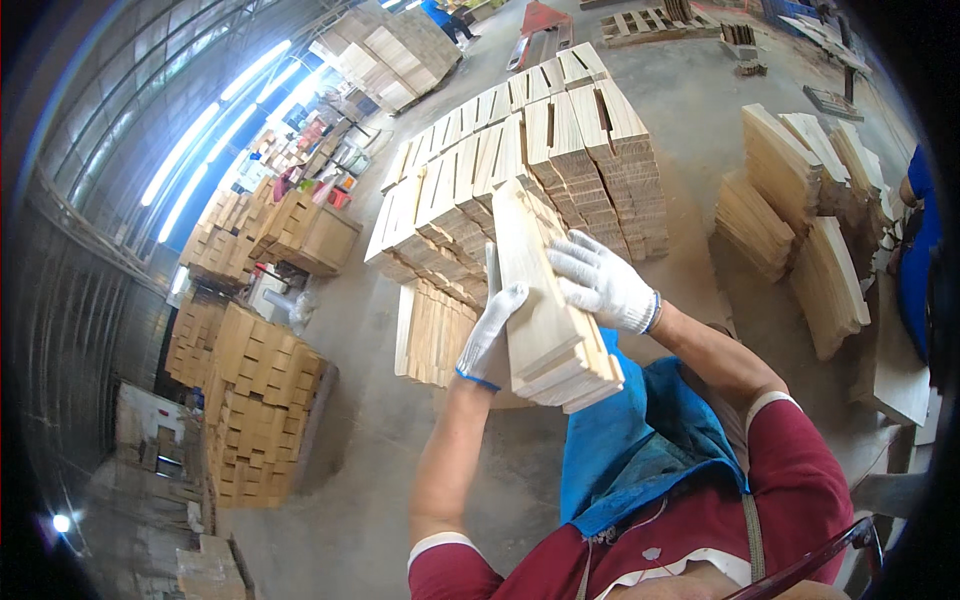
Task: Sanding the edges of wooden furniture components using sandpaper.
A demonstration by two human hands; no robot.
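Between my two hands I hold a stack of pale wooden boards [530, 290], tilted, its near end close to my blue apron [640, 440]. My left hand [490, 335], in a white knitted glove, presses the stack's left side, with its fingers partly hidden. On the other side my gloved right hand [605, 285] grips the boards, fingers bent over the top face. Just beyond stands a large block of stacked boards [450, 190], set in rows with narrow gaps. The far end of the held stack overlaps this block in view; whether they touch I cannot tell.
Leaning boards [780, 190] stand in bundles at the right, by a person in blue [915, 260]. Stacked wooden blocks [265, 410] rise at the left. A red pallet jack [540, 25] and a wooden pallet [655, 25] lie at the back, near another big wood stack [390, 60].
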